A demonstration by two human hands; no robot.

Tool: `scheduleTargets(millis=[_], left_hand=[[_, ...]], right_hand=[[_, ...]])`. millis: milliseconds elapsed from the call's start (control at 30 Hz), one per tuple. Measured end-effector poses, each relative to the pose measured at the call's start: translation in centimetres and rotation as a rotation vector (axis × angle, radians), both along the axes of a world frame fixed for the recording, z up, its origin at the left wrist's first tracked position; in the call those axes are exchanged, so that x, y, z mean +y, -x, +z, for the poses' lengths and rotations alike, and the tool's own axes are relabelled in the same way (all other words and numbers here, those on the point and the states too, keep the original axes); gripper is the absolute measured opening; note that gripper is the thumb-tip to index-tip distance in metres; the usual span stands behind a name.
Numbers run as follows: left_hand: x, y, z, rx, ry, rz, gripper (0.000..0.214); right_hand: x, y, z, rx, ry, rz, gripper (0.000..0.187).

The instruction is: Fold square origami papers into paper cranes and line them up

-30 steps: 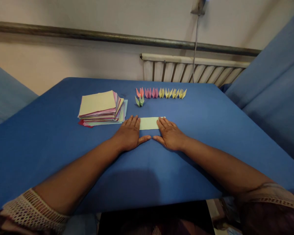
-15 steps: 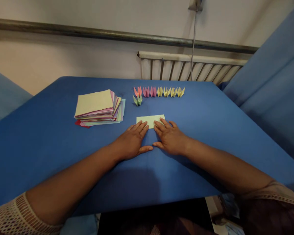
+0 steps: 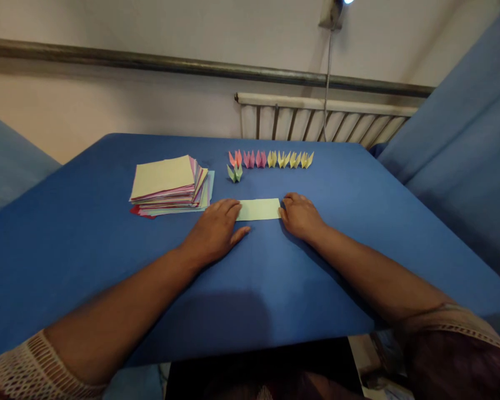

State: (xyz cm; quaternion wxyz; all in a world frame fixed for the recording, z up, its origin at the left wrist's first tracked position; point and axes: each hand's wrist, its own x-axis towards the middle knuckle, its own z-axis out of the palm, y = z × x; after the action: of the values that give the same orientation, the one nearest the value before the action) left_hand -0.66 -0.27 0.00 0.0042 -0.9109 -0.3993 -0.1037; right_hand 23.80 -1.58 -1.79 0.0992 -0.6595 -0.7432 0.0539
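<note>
A pale green paper strip [image 3: 258, 209], folded into a long rectangle, lies flat on the blue table [image 3: 108, 261]. My left hand [image 3: 215, 229] rests palm down with its fingers stretched out onto the strip's left end. My right hand [image 3: 300, 214] sits at the strip's right end, fingers curled down onto that edge. Neither hand lifts the paper.
A stack of coloured paper squares [image 3: 169, 184] lies to the left. A row of small folded paper figures [image 3: 270, 159], pink and yellow, stands behind the strip, with a green one [image 3: 235, 173] in front of it. A radiator [image 3: 320, 122] and wall lie beyond the table's far edge.
Both hands have slid apart from the middle of the strip's near edge to its two ends. The strip lies in about the same place.
</note>
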Motion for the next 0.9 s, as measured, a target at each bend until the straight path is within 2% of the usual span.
scheduleTargets(millis=[133, 233, 333, 433, 533, 633, 700, 767, 833, 900], left_hand=[[0.9, -0.6, -0.9, -0.15, 0.137, -0.138, 0.043], [1.4, -0.5, -1.3, -0.189, 0.216, -0.127, 0.041], [1.7, -0.4, -1.4, -0.28, 0.268, -0.075, 0.047], [1.6, -0.4, -1.2, -0.393, 0.312, -0.03, 0.06], [1.3, -0.4, -1.0, -0.425, 0.325, -0.031, 0.066], [1.1, -0.3, -0.9, -0.357, 0.249, -0.061, 0.046], [1.1, -0.2, -1.0, -0.31, 0.187, -0.087, 0.032], [1.2, 0.0, -1.0, -0.305, 0.148, -0.1, 0.029], [1.3, 0.1, -1.0, -0.333, 0.123, -0.1, 0.03], [1.3, 0.2, -1.0, -0.36, 0.12, -0.095, 0.03]], right_hand=[[1.1, 0.0, -1.4, 0.195, -0.013, -0.049, 0.038], [1.5, 0.2, -2.5, 0.348, -0.056, -0.08, 0.029], [1.8, 0.2, -3.2, 0.512, -0.148, -0.028, 0.018], [1.4, 0.3, -2.7, 0.568, -0.244, 0.094, 0.008], [0.0, 0.7, -1.1, 0.452, -0.308, 0.283, 0.012], [-1.6, 1.0, 0.6, 0.282, -0.259, 0.514, 0.016], [-2.2, 1.1, 1.2, 0.281, -0.249, 0.573, 0.023], [-2.1, 0.9, 1.1, 0.386, -0.289, 0.467, 0.032], [-1.3, 0.5, 0.5, 0.533, -0.333, 0.267, 0.038], [-0.1, 0.1, -0.3, 0.634, -0.3, 0.14, 0.039]])
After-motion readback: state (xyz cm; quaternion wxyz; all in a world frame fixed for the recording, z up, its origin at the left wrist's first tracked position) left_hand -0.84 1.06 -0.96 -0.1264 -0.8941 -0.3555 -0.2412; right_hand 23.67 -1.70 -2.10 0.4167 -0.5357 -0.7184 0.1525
